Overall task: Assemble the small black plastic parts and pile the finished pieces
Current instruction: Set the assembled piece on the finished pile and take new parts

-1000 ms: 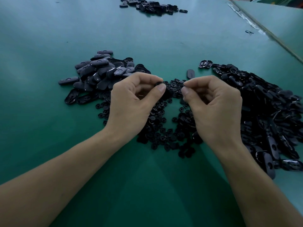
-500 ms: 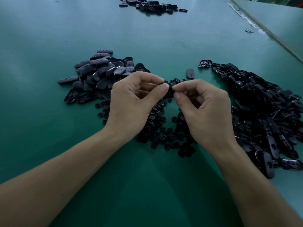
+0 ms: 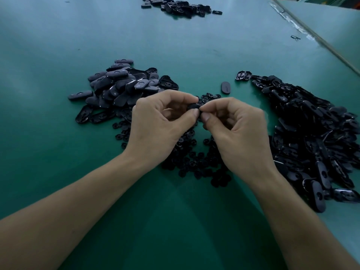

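While both hands meet above the middle of the green bench [image 3: 58,152], I see the left hand [image 3: 161,125] curled, thumb and forefinger pinching a small black part [image 3: 193,107]. The right hand [image 3: 239,133] is curled too, its thumb and forefinger nipping that part's right end; a second piece there, cannot tell. Heap of small round pieces [image 3: 194,158] lies under the hands. Closed oval pieces [image 3: 120,82] piled toward left edge, open shells [image 3: 311,133] heaped toward right edge, another pile [image 3: 179,6] at far edge. Lone oval piece [image 3: 226,87] lies just beyond the hands.

Rings [image 3: 196,162], perhaps, separate left pile [image 3: 116,84] from right pile [image 3: 311,129]
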Tool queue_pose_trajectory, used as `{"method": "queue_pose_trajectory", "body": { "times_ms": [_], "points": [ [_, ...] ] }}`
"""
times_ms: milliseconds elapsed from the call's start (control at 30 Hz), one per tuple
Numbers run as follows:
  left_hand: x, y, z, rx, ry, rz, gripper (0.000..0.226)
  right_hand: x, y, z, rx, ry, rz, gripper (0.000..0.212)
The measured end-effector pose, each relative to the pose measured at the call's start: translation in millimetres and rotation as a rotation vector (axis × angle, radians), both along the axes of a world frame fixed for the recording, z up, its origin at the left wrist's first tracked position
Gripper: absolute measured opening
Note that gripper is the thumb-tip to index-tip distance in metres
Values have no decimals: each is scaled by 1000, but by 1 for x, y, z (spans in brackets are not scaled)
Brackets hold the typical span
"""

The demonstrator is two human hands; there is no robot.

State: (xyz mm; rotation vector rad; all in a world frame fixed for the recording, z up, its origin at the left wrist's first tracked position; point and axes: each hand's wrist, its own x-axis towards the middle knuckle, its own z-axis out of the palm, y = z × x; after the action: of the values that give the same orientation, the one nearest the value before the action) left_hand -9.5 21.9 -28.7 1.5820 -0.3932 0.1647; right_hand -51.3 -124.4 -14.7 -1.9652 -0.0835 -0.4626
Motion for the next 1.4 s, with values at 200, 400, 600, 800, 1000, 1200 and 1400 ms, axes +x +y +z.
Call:
{"method": "queue_pose_trajectory", "body": {
  "times_ms": [200,400,600,800,1000,1200,1400],
  "points": [
    [-1,-1,0,-1,16,-19,18,0,0,0,47,29,4,25],
    [-1,1,2,27,-3,-43,23,-1,1,0,48,35,-77,21],
    [-1,1,1,48,-32,-57,22,-1,1,3,60,55,-107,22],
    [0,1,2,51,-28,-39,26,-6,9,5,-216,-85,-145,15],
    [2,3,0,16,12,-37,21,-9,11,8,-265,-174,-112,15],
    [3,1,0,13,17,-59,27,-2,4,2,-184,-97,-127,23],
    [1,2,1,3,-2,-108,21,1,-5,0,6,28,-14,21]
  ]
}}
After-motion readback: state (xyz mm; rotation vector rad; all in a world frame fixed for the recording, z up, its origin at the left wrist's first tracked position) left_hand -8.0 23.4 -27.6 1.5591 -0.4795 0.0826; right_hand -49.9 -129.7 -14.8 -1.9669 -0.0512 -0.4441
